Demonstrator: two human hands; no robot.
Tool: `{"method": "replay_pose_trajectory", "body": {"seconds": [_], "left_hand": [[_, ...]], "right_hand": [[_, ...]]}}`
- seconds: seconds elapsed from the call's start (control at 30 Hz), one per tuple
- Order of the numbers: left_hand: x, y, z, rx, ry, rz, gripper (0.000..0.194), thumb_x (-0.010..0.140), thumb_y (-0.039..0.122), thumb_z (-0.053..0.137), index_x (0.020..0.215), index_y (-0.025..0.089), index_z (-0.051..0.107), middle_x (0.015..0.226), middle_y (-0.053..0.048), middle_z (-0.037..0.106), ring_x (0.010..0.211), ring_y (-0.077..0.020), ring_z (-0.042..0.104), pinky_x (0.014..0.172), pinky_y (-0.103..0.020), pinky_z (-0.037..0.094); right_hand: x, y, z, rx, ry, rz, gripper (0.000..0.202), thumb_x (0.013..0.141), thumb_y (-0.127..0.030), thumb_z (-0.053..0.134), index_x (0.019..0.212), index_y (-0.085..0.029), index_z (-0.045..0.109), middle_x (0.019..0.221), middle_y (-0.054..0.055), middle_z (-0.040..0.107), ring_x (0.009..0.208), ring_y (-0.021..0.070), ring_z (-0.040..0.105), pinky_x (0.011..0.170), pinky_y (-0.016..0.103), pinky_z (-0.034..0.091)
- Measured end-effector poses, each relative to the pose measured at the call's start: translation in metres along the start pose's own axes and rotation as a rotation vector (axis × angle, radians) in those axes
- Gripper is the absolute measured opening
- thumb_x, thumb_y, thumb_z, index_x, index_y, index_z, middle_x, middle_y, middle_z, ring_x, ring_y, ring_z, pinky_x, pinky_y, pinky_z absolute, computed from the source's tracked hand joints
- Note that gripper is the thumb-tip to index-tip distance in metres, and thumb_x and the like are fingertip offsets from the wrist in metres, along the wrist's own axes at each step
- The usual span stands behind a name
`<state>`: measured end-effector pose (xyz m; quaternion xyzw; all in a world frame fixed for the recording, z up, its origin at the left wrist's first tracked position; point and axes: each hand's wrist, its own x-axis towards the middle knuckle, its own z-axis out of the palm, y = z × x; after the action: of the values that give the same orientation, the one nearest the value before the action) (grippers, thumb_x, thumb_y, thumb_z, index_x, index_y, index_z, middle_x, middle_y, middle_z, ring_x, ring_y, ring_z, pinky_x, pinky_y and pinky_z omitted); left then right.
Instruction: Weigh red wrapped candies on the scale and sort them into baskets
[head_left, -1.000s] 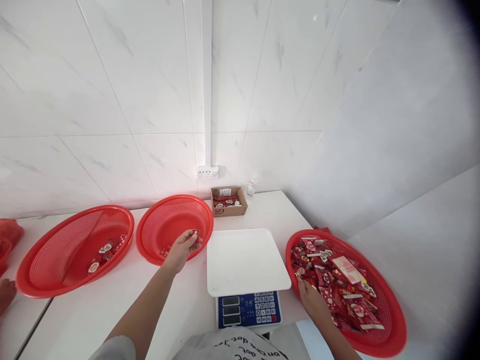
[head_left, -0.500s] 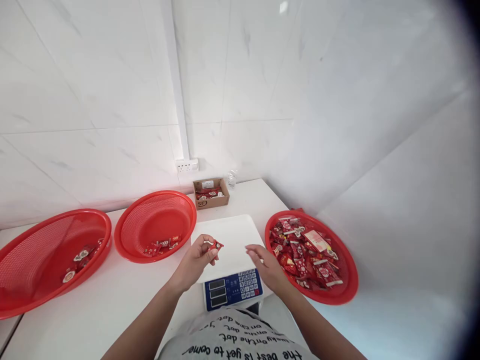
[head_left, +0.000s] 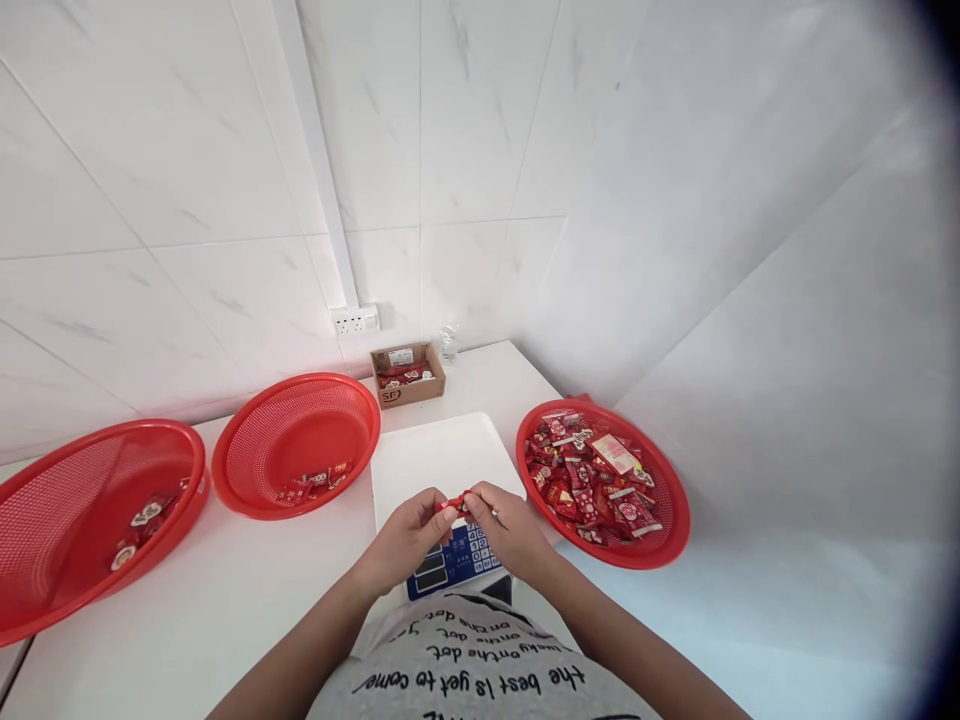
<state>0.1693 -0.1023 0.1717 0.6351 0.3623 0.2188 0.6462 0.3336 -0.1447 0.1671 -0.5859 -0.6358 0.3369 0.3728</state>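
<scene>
Both hands meet over the front of a white weighing scale (head_left: pixel 442 445). Between them is a small red wrapped candy (head_left: pixel 454 502), partly covered by the fingers. My left hand (head_left: pixel 405 540) pinches its left end with thumb and fingers. The other end is gripped by my right hand (head_left: pixel 514 530), fingers curled in. Under the hands, the scale's blue keypad panel (head_left: pixel 461 570) is partly hidden. To the right, a red basket (head_left: pixel 679 530) holds many red candy packets (head_left: pixel 589 480), with a pale card on top.
A red mesh basket (head_left: pixel 285 435) with several packets stands left of the scale. Farther left is a larger red basket (head_left: pixel 67 520), also with several packets. Behind the scale are a small cardboard box (head_left: pixel 412 397) of red packets and a clear plastic object (head_left: pixel 448 343) by the wall.
My right hand has moved left to the candy and now grips it as well. My left hand has shifted slightly toward me with the candy. The view has tilted slightly.
</scene>
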Motion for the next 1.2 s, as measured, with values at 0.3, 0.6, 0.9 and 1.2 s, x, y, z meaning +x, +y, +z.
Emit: {"method": "replay_pose_trajectory", "body": {"seconds": [0.3,0.6,0.9,1.2], "left_hand": [[-0.002,0.004,0.008,0.116,0.147,0.058,0.039,0.085,0.052,0.038,0.061,0.021,0.043,0.061,0.003,0.047,0.062,-0.0135,0.043,0.062,-0.025,0.036],[-0.003,0.006,0.007,0.091,0.059,0.088,0.038,0.085,0.052,0.038,0.066,0.020,0.044,0.062,0.003,0.046,0.061,-0.0122,0.041,0.060,-0.024,0.035],[-0.005,0.006,0.010,0.141,0.043,0.119,0.032,0.084,0.049,0.044,0.074,0.019,0.048,0.067,0.004,0.044,0.064,-0.0109,0.037,0.059,-0.022,0.033],[-0.009,0.010,0.008,0.237,0.026,0.184,0.030,0.085,0.043,0.044,0.070,0.018,0.051,0.067,0.003,0.049,0.064,-0.0112,0.041,0.060,-0.023,0.035]], "right_hand": [[-0.001,-0.004,0.001,-0.025,0.038,-0.008,0.038,0.091,-0.045,0.032,0.066,-0.020,0.046,0.061,-0.003,0.050,0.058,0.0103,0.046,0.055,0.022,0.034],[-0.004,-0.009,-0.002,0.073,-0.038,-0.017,0.034,0.089,-0.045,0.039,0.068,-0.019,0.047,0.064,-0.003,0.051,0.060,0.0095,0.044,0.056,0.021,0.034],[-0.007,-0.005,-0.002,-0.038,0.043,-0.121,0.035,0.089,-0.042,0.039,0.062,-0.020,0.040,0.059,-0.003,0.047,0.056,0.0097,0.041,0.053,0.022,0.031],[-0.012,-0.006,-0.007,0.035,-0.070,-0.111,0.030,0.089,-0.044,0.038,0.077,-0.019,0.051,0.069,-0.001,0.053,0.063,0.0109,0.046,0.059,0.023,0.036]]}}
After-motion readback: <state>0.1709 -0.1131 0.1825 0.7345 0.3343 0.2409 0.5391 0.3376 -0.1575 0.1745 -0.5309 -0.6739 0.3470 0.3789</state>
